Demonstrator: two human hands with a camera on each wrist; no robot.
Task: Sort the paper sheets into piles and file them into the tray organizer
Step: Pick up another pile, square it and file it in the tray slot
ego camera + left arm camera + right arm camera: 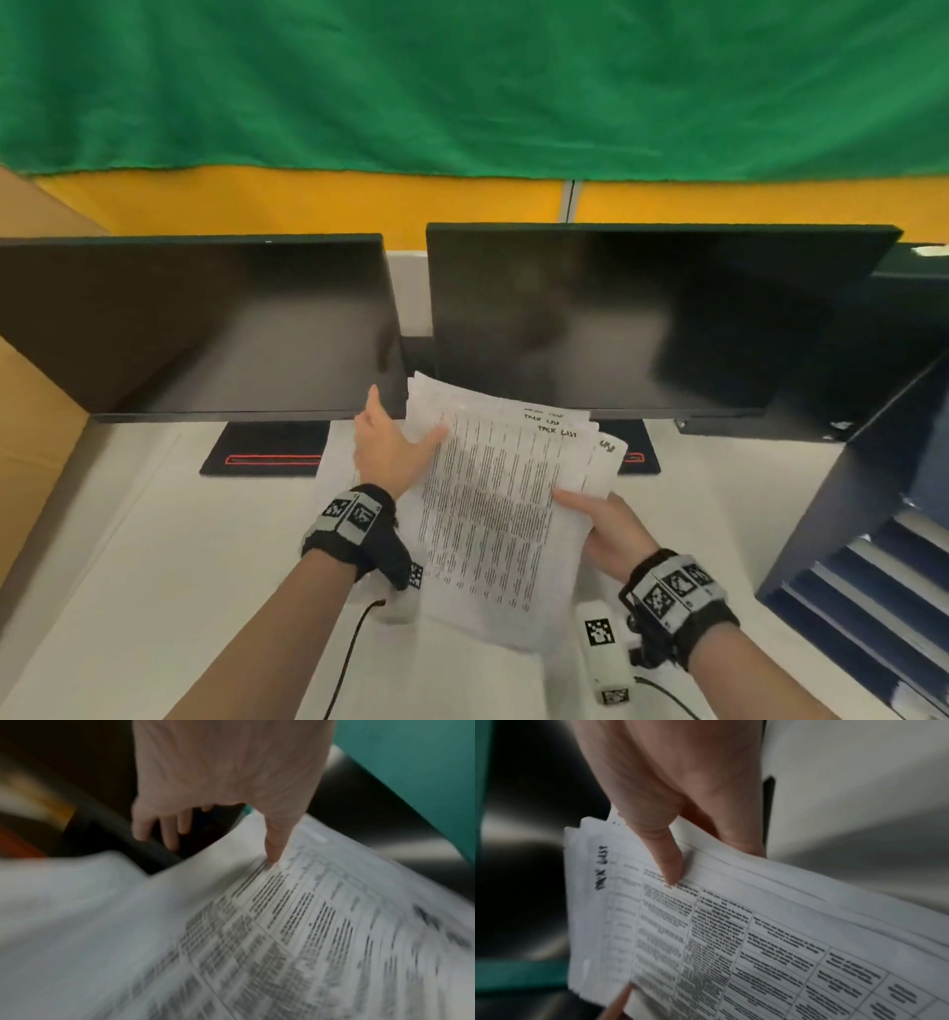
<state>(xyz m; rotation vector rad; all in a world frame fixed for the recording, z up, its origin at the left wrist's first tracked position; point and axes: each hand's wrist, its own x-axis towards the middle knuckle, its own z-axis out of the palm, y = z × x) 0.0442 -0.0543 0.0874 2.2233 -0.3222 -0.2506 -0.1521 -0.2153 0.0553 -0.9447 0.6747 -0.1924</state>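
A stack of printed paper sheets [493, 514] hangs above the white table [154, 565], between my two hands. The top sheet carries a dense table of text; sheets behind it show a handwritten heading. My right hand [601, 524] grips the stack's right edge, thumb [670, 866] on top and fingers beneath. My left hand [393, 442] is at the stack's left edge. Only its thumb [272, 850] touches the top sheet [282, 943], and its fingers [167, 829] hang free beside the paper. The dark blue tray organizer [832, 514] stands at the right, with its shelves facing the table.
Two dark monitors [205, 329] [642, 318] stand close behind the papers. A cardboard box [31, 411] borders the table's left side. A white device with a square marker [603, 647] and a black cable [349, 663] lie near the front edge.
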